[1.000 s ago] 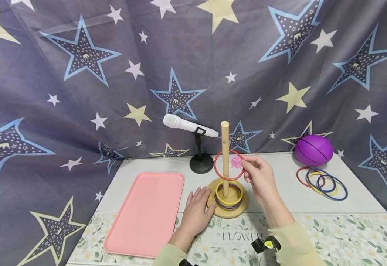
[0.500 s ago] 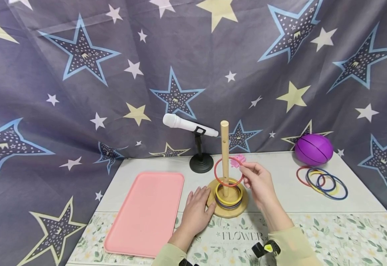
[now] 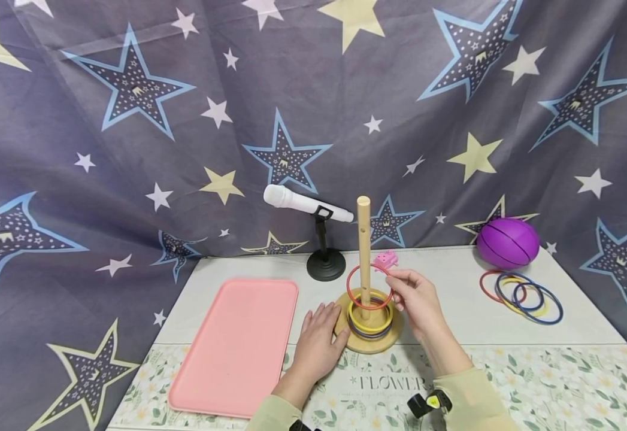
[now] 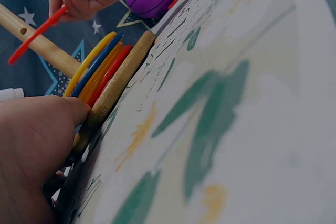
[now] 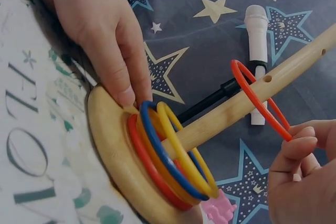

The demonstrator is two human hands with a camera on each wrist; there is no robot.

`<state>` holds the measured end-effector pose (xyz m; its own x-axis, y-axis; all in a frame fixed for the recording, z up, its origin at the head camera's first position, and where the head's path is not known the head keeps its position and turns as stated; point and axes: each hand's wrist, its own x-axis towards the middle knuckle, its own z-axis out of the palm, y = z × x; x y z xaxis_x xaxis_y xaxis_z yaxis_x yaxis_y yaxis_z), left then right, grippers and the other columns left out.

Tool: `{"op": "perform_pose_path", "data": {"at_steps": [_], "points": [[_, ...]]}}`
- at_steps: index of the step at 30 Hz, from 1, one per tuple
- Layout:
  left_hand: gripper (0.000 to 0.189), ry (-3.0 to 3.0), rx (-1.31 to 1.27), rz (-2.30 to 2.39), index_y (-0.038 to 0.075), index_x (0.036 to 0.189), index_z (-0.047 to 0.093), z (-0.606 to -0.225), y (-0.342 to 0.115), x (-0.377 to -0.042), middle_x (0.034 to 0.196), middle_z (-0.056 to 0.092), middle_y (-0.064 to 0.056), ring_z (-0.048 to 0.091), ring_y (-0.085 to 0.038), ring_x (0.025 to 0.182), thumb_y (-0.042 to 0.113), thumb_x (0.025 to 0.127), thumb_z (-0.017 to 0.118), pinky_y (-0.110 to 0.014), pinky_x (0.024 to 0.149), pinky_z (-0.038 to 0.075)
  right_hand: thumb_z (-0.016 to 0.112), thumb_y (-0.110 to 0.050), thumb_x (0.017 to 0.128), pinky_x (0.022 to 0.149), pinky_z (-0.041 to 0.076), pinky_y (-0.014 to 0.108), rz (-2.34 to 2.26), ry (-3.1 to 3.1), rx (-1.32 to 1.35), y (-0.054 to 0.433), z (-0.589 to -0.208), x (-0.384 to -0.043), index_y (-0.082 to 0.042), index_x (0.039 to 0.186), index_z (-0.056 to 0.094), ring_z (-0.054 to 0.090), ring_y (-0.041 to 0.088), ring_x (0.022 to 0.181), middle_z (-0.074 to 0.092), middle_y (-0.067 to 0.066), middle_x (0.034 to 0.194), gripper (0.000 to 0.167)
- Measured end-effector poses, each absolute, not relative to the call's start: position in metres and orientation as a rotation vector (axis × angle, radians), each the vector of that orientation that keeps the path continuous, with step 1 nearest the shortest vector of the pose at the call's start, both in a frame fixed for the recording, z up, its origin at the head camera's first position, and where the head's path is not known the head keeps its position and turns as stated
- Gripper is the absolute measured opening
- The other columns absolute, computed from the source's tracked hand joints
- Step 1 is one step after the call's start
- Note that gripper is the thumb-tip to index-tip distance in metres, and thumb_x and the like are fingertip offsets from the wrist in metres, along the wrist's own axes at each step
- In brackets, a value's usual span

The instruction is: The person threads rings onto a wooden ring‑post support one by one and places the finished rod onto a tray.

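My right hand point(image 3: 418, 302) pinches a red ring point(image 5: 245, 83) between thumb and fingers. The ring encircles the upright wooden post point(image 3: 364, 239), partway down and above the stack. Around the post's foot lie several stacked rings, with a yellow ring point(image 5: 176, 139) on top, then a blue ring point(image 5: 153, 144) and, lowest, another red ring point(image 5: 144, 163). My left hand point(image 3: 318, 341) rests with extended fingers at the left edge of the round wooden base point(image 3: 375, 346). Its thumb touches the base's rim in the right wrist view.
A pink tray point(image 3: 238, 347) lies left. Behind the post are a white microphone point(image 3: 308, 203) on a black stand point(image 3: 326, 265) and a small pink toy point(image 3: 385, 259). At right sit a purple ball point(image 3: 508, 243) and several loose rings, including a blue ring point(image 3: 556, 298).
My right hand has moved down, lowering the red ring along the post towards the stack. The pink toy, seen through the ring before, now shows behind its upper edge. My left hand stays put.
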<state>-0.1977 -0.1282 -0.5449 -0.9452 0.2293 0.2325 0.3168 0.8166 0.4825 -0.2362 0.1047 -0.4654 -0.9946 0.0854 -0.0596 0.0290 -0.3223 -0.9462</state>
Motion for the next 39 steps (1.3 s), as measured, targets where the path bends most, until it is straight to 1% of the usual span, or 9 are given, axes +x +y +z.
{"op": "perform_pose_path", "data": {"at_steps": [6,12,19,27,39], "points": [[0.057,-2.836,-0.424,-0.799,0.003,0.159,0.057,-0.545,-0.128,-0.198,0.164,0.054,-0.018,0.041,-0.041,0.158,0.032,0.111,0.065,-0.062,0.134,0.021,0.071,0.003,0.103,0.049,0.04,0.014,2.497,-1.87,-0.161,0.107,-0.473,-0.238,0.01,0.118,0.067,0.051,0.004,0.059,0.061,0.0,0.078,0.017],[0.057,-2.834,-0.421,-0.804,0.003,0.159,0.057,-0.545,-0.128,-0.198,0.164,0.054,-0.018,0.041,-0.041,0.159,0.032,0.111,0.065,-0.062,0.134,0.02,0.07,0.002,0.103,0.049,0.044,0.015,2.443,-1.979,-0.154,0.108,-0.479,-0.24,0.012,0.12,0.067,0.052,0.004,0.059,0.062,0.001,0.078,0.019],[0.057,-2.834,-0.417,-0.812,0.003,0.159,0.057,-0.546,-0.128,-0.198,0.165,0.054,-0.017,0.04,-0.041,0.159,0.032,0.111,0.065,-0.062,0.134,0.02,0.073,-0.001,0.102,0.049,0.044,0.017,2.378,-2.091,-0.178,0.111,-0.487,-0.242,0.01,0.12,0.071,0.052,0.006,0.058,0.066,0.004,0.078,0.021],[0.057,-2.835,-0.415,-0.82,0.004,0.159,0.057,-0.546,-0.128,-0.198,0.165,0.054,-0.017,0.04,-0.04,0.159,0.033,0.111,0.065,-0.062,0.134,0.02,0.074,-0.002,0.1,0.049,0.044,0.018,2.336,-2.155,-0.189,0.112,-0.493,-0.243,0.014,0.123,0.071,0.051,0.006,0.058,0.067,0.005,0.078,0.028],[0.057,-2.839,-0.411,-0.818,0.004,0.159,0.057,-0.545,-0.128,-0.198,0.165,0.054,-0.017,0.04,-0.04,0.159,0.033,0.111,0.065,-0.062,0.134,0.02,0.074,-0.004,0.102,0.049,0.045,0.018,2.282,-2.222,-0.216,0.112,-0.5,-0.244,0.012,0.12,0.074,0.052,0.007,0.058,0.066,0.005,0.077,0.024]]}}
